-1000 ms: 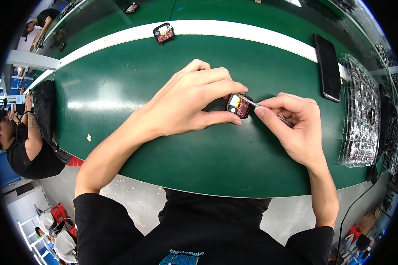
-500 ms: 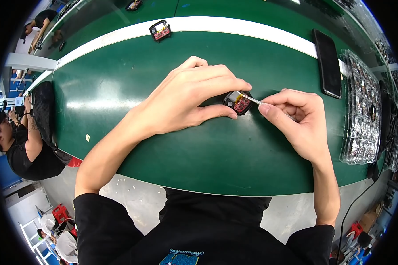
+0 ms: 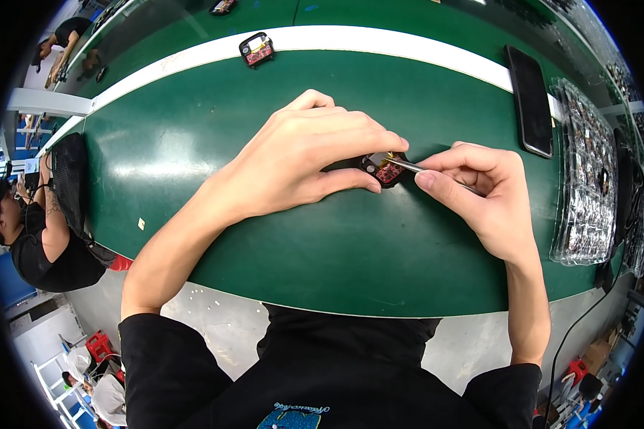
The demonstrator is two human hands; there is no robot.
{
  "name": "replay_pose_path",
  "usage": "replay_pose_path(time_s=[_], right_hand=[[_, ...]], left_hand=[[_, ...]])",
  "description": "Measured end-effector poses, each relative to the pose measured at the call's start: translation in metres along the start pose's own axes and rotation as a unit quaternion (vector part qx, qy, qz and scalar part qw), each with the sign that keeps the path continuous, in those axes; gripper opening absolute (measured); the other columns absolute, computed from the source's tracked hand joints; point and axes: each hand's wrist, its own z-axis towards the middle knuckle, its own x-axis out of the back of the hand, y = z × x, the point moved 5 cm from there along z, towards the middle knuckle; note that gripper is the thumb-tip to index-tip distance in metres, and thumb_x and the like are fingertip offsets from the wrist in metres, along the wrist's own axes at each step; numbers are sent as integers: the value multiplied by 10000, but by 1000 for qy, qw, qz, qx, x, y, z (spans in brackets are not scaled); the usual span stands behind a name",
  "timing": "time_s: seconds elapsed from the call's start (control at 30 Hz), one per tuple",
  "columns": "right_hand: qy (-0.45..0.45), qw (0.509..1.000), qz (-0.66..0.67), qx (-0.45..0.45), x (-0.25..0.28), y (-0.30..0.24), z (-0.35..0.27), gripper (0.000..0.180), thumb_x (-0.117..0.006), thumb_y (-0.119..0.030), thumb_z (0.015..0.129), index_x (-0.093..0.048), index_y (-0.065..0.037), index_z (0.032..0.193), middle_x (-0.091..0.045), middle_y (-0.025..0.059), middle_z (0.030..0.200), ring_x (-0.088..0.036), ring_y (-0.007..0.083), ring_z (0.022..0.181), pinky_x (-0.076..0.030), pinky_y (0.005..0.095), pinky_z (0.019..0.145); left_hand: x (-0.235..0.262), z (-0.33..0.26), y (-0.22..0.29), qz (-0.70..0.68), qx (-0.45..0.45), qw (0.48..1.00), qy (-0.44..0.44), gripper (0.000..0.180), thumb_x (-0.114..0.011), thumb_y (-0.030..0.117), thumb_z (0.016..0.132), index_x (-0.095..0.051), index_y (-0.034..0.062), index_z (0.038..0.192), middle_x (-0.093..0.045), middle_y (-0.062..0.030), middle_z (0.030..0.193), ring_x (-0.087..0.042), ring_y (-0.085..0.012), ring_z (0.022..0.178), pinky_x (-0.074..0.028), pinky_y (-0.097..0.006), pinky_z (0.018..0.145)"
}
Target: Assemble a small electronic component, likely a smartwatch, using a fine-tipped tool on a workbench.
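Observation:
A small black device housing (image 3: 386,171) with a red circuit board and a silvery and yellow part lies on the green table. My left hand (image 3: 311,154) grips it between thumb and forefinger, at its near and far edges. Metal tweezers (image 3: 408,166) are pinched between the thumb and fingers of my right hand (image 3: 476,189). Their tips reach into the housing near the yellow part. Whether the tips are closed on anything is too small to tell.
A similar open housing (image 3: 257,50) sits on the white strip at the back. At the right lie a black phone (image 3: 529,101) and stacked clear plastic trays (image 3: 585,175) of small parts. Beside the table's left end, a person (image 3: 46,229) sits by a black mesh chair back (image 3: 70,182).
The tweezers have shifted slightly in my right hand, and their tips are at a slightly different spot inside the housing. My left hand keeps its hold.

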Motion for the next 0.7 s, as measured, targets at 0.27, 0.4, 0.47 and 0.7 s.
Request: replay_pose_path(time_s=[0.27, 0.4, 0.47, 0.7], right_hand=[[-26, 1000, -12, -5, 5, -3, 0, 140, -865, 18, 994, -871, 56, 1129, -774, 38, 939, -720, 55, 837, -554, 208, 725], [-19, 1000, -5, -6, 6, -2, -1, 147, -869, 20, 989, -873, 53, 1132, -769, 38, 951, -721, 58, 852, -550, 208, 727], [-21, 1000, 2, -5, 6, -1, -1, 145, -869, 21, 988, -874, 52, 1129, -767, 38, 950, -721, 58, 854, -551, 207, 730], [-1, 999, 42, -27, 9, -3, -2, 124, -834, 20, 1022, -837, 84, 1129, -842, 105, 969, -757, 73, 843, -598, 213, 735]], left_hand=[[1, 1, -1, -26, -4, 1000, -7, 552, -959, 316, 860, -816, 150, 1367, -849, 13, 1245, -779, -170, 1084, -478, -347, 946], [2, 2, -2, -44, 0, 999, -6, 595, -977, 337, 837, -819, 139, 1376, -849, -2, 1215, -754, -182, 995, -473, -349, 950], [3, 3, -2, -47, 3, 999, -5, 610, -984, 343, 827, -820, 138, 1378, -843, -2, 1179, -719, -180, 935, -471, -350, 946], [4, 3, -4, -76, 34, 996, -16, 615, -998, 347, 815, -829, 134, 1366, -790, 17, 1023, -537, -168, 754, -461, -344, 911]])
